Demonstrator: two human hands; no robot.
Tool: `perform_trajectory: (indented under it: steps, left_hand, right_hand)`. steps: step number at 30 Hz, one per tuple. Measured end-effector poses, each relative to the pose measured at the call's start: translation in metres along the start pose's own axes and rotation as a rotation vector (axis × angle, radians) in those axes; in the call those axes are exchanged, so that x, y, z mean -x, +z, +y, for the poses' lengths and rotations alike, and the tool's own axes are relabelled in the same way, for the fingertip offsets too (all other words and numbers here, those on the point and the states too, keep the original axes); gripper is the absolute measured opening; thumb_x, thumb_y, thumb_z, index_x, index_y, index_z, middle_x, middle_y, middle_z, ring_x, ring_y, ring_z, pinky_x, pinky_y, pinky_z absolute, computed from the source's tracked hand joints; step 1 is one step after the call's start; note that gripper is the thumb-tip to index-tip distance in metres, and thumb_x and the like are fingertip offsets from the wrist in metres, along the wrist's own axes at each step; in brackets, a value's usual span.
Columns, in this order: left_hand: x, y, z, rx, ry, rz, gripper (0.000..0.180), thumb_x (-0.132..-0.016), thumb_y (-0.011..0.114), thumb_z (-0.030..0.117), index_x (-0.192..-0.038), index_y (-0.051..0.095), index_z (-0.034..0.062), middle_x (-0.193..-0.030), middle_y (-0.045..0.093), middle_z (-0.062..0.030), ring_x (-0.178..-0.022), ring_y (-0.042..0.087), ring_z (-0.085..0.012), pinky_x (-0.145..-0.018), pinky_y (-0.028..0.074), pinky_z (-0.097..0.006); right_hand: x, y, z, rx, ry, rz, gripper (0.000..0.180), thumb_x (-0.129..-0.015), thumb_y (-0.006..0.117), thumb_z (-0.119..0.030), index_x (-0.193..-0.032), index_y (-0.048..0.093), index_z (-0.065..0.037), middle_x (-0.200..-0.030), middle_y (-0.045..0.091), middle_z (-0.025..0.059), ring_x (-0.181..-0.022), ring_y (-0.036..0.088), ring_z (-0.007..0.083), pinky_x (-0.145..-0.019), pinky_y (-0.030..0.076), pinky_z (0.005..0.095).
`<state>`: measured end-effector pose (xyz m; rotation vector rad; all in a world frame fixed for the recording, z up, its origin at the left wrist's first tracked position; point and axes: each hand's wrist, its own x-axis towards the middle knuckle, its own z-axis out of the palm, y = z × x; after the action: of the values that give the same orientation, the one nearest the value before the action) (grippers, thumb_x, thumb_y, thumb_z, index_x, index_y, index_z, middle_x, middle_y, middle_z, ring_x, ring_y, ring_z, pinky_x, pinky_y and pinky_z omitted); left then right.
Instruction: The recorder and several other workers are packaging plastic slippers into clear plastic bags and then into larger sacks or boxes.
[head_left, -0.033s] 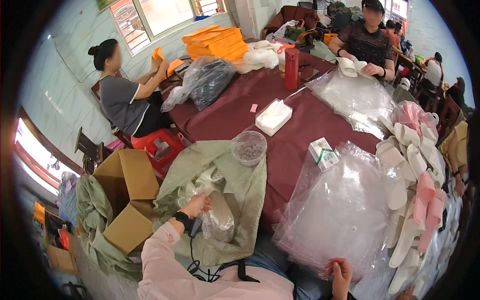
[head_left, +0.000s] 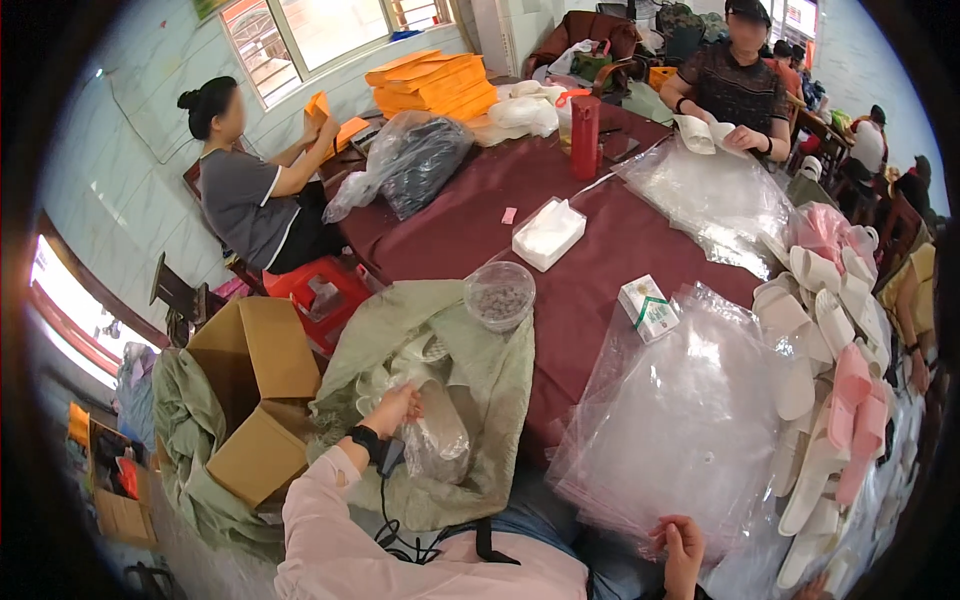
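Note:
My left hand [head_left: 398, 407] reaches over a pale green woven sack [head_left: 490, 430], its fingers closed at the edge of a clear bag of white slippers [head_left: 440, 440]. More pale slippers lie in the sack behind that hand, partly covered by it. At the lower right my right hand [head_left: 684, 550] is curled at the near edge of a stack of clear plastic bags [head_left: 670, 430]. Its fingertips seem to pinch the edge of a bag, though the grip is partly hidden. White and cream slippers [head_left: 795, 395] and a pink pair [head_left: 855, 400] lie right of the stack.
An open cardboard box [head_left: 270, 350] stands left of the sack. On the dark red table [head_left: 570, 330] are a round clear tub [head_left: 499, 297], tissues [head_left: 549, 235], a small white-green box [head_left: 649, 308] and a red flask [head_left: 584, 138]. Two people sit across, one holding slippers [head_left: 705, 135].

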<state>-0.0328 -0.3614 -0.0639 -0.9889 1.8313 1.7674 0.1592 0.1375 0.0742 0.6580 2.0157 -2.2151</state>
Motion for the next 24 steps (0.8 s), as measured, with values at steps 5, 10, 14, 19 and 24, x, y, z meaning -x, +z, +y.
perform_trajectory:
  steps: [5,10,14,19,24]
  left_hand:
    - [0.015,-0.012,-0.011,-0.600,0.751,0.448,0.021,-0.087,0.056,0.026,-0.090,0.055,0.0048,-0.075,0.059,-0.0103,-0.074,0.058,-0.0288,-0.070,0.047,-0.037]
    - [0.023,-0.035,-0.017,-0.840,0.378,0.995,0.051,-0.076,0.067,0.023,-0.119,0.045,0.0095,-0.120,0.046,-0.0172,-0.115,0.040,-0.0351,-0.092,0.036,-0.044]
    - [0.007,-0.070,-0.053,-0.674,-0.026,0.821,0.077,-0.069,0.069,0.028,-0.133,0.032,0.0091,-0.131,0.035,-0.0194,-0.122,0.033,-0.0378,-0.103,0.029,-0.043]
    - [-0.004,-0.087,-0.076,-0.574,-0.190,0.649,0.082,-0.071,0.067,0.027,-0.138,0.025,0.0047,-0.139,0.028,-0.0245,-0.127,0.032,-0.0393,-0.101,0.033,-0.042]
    - [0.006,-0.107,-0.106,-0.466,-0.383,0.373,0.083,-0.077,0.064,0.028,-0.139,0.020,-0.0040,-0.142,0.024,-0.0262,-0.126,0.036,-0.0372,-0.098,0.038,-0.042]
  right_hand:
    - [0.000,0.003,-0.002,-0.003,0.016,0.013,0.015,-0.094,0.049,-0.012,-0.101,0.060,-0.006,-0.081,0.060,-0.0023,-0.058,0.043,0.0010,-0.048,0.031,0.0144]
    - [0.004,0.001,-0.004,0.001,0.062,0.028,0.015,-0.094,0.049,-0.013,-0.101,0.060,-0.006,-0.082,0.061,-0.0017,-0.059,0.044,0.0015,-0.051,0.034,0.0147]
    - [0.003,0.000,0.000,0.024,0.021,0.003,0.015,-0.094,0.049,-0.013,-0.101,0.060,-0.005,-0.081,0.061,-0.0006,-0.062,0.046,0.0030,-0.054,0.035,0.0162]
    - [-0.001,-0.002,0.007,0.092,-0.059,0.031,0.014,-0.091,0.047,-0.008,-0.093,0.057,0.001,-0.073,0.061,0.0074,-0.058,0.051,0.0089,-0.053,0.040,0.0213]
    - [-0.003,0.009,0.003,0.147,-0.071,0.039,0.014,-0.092,0.046,-0.009,-0.093,0.057,0.001,-0.074,0.060,0.0068,-0.059,0.050,0.0087,-0.055,0.041,0.0214]
